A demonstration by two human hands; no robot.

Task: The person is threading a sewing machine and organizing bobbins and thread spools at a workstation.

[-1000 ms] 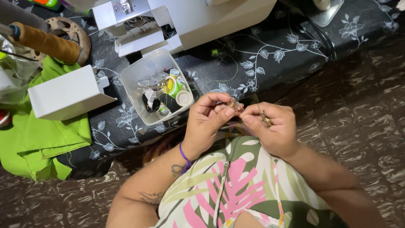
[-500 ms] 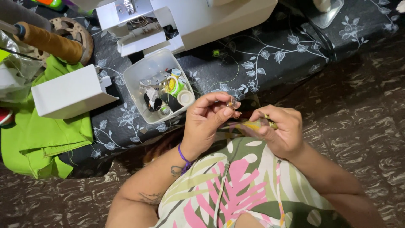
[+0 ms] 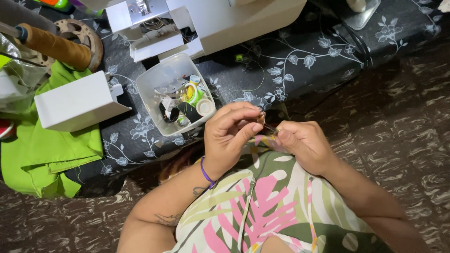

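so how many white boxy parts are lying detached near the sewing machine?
2. One white box sits on the green cloth at left; one white piece lies against the sewing machine, above the clear tub. Others may be out of frame.

left hand [image 3: 230, 136]: fingers curled, tips pinched | right hand [image 3: 304, 145]: fingers pinched, tips meeting left

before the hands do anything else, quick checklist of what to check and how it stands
1. Left hand pinching a small metal piece at its fingertips: ok.
2. Right hand gripping a thin dark tool that meets the piece: ok.
3. What the piece is: cannot tell.
4. Clear tub of spools open, close to the left hand: ok.
5. Thread between the hands: cannot tell.
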